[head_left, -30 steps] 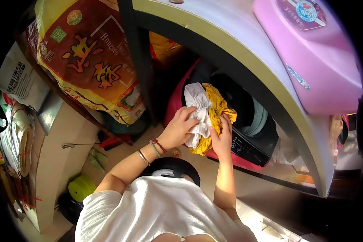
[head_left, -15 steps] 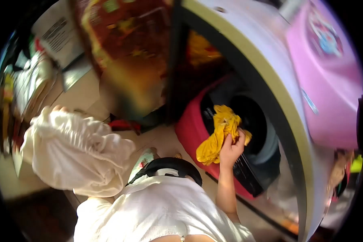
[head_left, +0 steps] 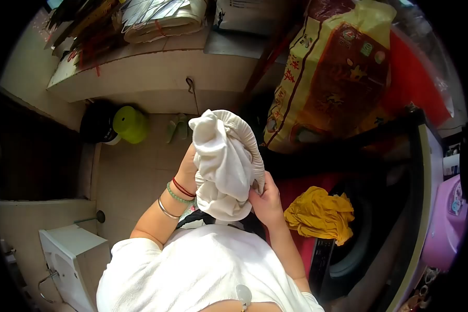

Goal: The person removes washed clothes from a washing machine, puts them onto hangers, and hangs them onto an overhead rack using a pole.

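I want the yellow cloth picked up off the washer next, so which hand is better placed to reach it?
Probably the right hand. It grips the white garment at its lower edge, close beside the yellow cloth on the washer's rim. The left hand is on the garment's far side, away from the washer.

both hands (head_left: 265, 200) gripping white garment (head_left: 224, 166), yellow cloth (head_left: 320, 214) on washer (head_left: 348, 249)

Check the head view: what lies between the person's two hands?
The bunched white garment lies between left hand and right hand; both grip it.
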The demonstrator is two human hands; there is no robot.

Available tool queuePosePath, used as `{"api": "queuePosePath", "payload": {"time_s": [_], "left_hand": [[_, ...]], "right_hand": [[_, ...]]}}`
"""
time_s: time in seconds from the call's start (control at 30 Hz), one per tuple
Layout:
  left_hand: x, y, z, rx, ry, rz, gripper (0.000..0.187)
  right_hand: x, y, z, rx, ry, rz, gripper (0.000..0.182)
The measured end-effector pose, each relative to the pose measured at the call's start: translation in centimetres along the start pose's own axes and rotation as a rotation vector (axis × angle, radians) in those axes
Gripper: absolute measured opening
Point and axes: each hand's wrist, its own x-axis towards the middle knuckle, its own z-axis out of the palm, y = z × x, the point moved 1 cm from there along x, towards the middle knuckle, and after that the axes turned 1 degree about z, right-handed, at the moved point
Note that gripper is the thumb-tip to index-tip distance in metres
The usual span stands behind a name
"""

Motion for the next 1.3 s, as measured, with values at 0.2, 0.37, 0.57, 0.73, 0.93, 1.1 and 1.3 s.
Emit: {"api": "queuePosePath", "payload": {"time_s": [0.2,0.37,0.57,0.73,0.93,1.1,1.3], "left_hand": [[0.2,8.1,-8.1,1.672,0.171,0.426,0.029],[-1.2,10.6,-14.7,1.858,0.217,0.132,0.032],[-4.0,17.0,-15.7,1.778,0.386,0.308,0.026],[-5.6,19.4,-24.6,1.919,0.519,0.11,0.025],[-9.1,21.0,-24.6,1.638,0.735,0.31,0.026],[-10.1,21.1,-25.3,1.395,1.22,0.328,0.029],[-10.1,19.6,-27.1,0.142,1.008,0.26,0.02]], "right_hand": [[4.9,3.8,-1.0,-0.662,0.224,0.05,0.023],[8.2,3.8,4.0,-1.004,0.22,0.145,0.037],[11.9,4.0,10.5,-0.906,0.3,-0.207,0.04],[15.3,7.8,13.4,-1.079,-0.099,0.22,0.039],[19.5,3.7,18.0,-0.78,-0.043,-0.226,0.022],[20.8,5.8,22.2,-0.728,-0.167,-0.197,0.011],[22.7,7.9,21.8,-0.91,-0.34,-0.135,0.014]]}}
